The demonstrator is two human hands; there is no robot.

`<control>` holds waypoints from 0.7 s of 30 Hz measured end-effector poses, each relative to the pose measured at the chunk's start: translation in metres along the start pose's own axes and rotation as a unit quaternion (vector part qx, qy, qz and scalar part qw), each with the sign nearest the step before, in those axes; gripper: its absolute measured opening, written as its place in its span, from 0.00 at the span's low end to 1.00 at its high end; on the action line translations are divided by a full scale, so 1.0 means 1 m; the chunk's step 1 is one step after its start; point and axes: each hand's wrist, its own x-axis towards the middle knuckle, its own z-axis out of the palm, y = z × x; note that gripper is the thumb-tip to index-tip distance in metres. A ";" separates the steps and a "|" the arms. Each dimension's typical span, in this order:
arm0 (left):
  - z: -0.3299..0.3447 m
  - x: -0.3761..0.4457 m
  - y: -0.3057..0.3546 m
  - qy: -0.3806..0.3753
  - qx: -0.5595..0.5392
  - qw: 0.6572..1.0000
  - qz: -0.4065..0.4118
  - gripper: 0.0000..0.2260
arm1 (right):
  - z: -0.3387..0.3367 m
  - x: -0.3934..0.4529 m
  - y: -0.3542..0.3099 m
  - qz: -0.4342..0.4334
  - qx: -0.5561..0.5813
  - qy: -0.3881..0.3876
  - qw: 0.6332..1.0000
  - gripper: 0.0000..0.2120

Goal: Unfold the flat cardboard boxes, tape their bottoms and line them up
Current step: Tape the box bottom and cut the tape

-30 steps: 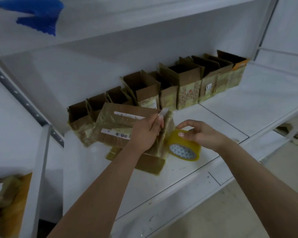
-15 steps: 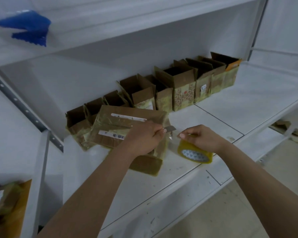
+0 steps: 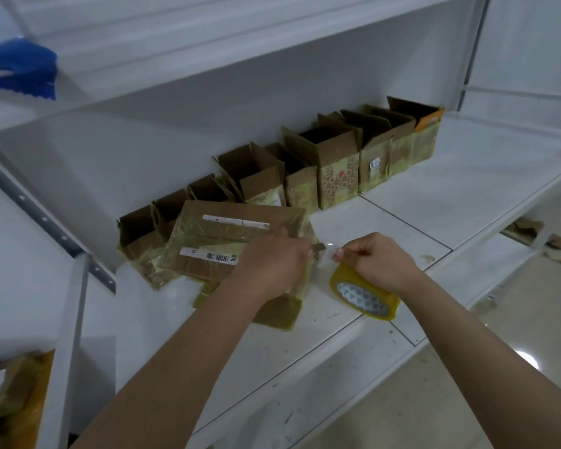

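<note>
Your left hand knuckles up, fingers curled shut, forearm reaching in from lower left, your right hand just beside it, fingers pinched closed, thumb and forefinger tips together, forearm stretching in from lower right, both arms bare.

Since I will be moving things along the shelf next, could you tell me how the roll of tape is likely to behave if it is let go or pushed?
The roll of tape is round and stands tilted on its edge under the right hand, so it would probably roll or flop flat. Its hollow core suggests it is light. The shelf looks smooth, so it may slide easily.
</note>
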 end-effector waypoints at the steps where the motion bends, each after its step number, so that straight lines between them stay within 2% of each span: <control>1: 0.000 -0.003 -0.006 0.008 -0.032 0.999 0.002 0.13 | 0.002 0.001 0.002 0.004 0.007 -0.007 1.000 0.13; 5: 0.007 -0.001 -0.015 0.081 -0.162 0.980 -0.087 0.14 | 0.012 0.005 0.005 0.016 0.051 -0.024 0.998 0.11; 7: 0.014 0.005 -0.010 0.110 -0.187 0.966 -0.141 0.16 | 0.015 0.005 0.005 0.019 0.051 -0.028 0.998 0.12; 12: 0.035 0.010 0.004 0.167 -0.126 0.961 -0.181 0.17 | 0.020 0.006 0.009 0.017 0.033 -0.014 0.999 0.11; 16: 0.040 0.011 0.000 0.192 -0.125 0.956 -0.186 0.16 | 0.017 0.002 0.025 0.085 -0.091 0.018 0.992 0.09; 18: 0.041 0.013 0.004 0.196 -0.135 0.953 -0.190 0.17 | 0.015 0.001 0.030 0.099 -0.073 0.027 0.992 0.10; 21: 0.043 0.017 0.011 0.190 -0.138 0.951 -0.203 0.21 | 0.016 0.005 0.023 0.074 -0.005 0.027 0.997 0.12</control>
